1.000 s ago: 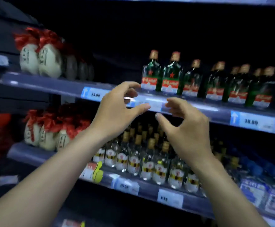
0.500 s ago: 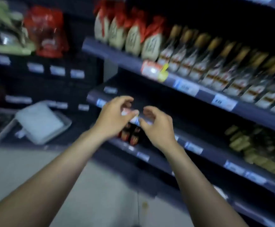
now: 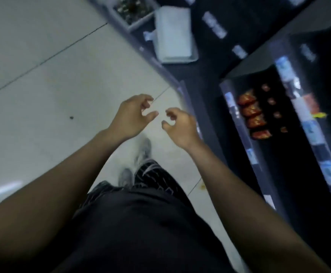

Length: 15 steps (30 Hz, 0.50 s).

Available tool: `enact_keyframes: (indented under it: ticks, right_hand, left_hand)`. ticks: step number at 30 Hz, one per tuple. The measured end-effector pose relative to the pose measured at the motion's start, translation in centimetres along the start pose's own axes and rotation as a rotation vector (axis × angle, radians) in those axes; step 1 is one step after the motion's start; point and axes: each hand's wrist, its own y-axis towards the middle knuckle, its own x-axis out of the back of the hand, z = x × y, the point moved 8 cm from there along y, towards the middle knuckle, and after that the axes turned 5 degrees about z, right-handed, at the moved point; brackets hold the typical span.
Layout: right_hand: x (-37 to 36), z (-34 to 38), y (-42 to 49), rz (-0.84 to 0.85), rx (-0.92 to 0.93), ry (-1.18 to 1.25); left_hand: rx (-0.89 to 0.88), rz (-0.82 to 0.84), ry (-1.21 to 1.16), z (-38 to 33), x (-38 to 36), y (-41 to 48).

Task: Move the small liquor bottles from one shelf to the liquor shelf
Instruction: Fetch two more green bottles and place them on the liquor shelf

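I look almost straight down. My left hand [image 3: 133, 115] and my right hand [image 3: 180, 127] hover side by side over the pale floor, fingers curled and apart, holding nothing. To the right, on a low dark shelf [image 3: 237, 119], stands a short row of small bottles with red-orange labels [image 3: 253, 115], seen from above with dark caps. Both hands are left of that shelf's edge and apart from the bottles. The picture is blurred by motion.
A grey tiled floor [image 3: 52, 75] fills the left. A white flat tray [image 3: 174, 32] and a bin of dark small items [image 3: 131, 8] sit on the bottom shelf at the top. Price tags line the shelf edges [image 3: 328, 172]. My legs and shoes [image 3: 141, 160] are below the hands.
The view has swung down from the upper liquor shelves to the floor and lowest shelf. Both hands came down with it and stay empty, fingers loosely curled.
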Motion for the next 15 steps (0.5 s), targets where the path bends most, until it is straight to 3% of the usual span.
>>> enact_keyframes:
  ticks: [10, 15]
  right_hand:
    - [-17.5, 20.0, 11.5, 0.554, 0.498, -0.166]
    - [-23.5, 29.6, 14.5, 0.696, 0.661, -0.216]
  left_hand:
    - [0.469, -0.390, -0.011, 16.9, 16.3, -4.8]
    - [0.661, -0.585, -0.037, 22.0, 22.6, -9.0]
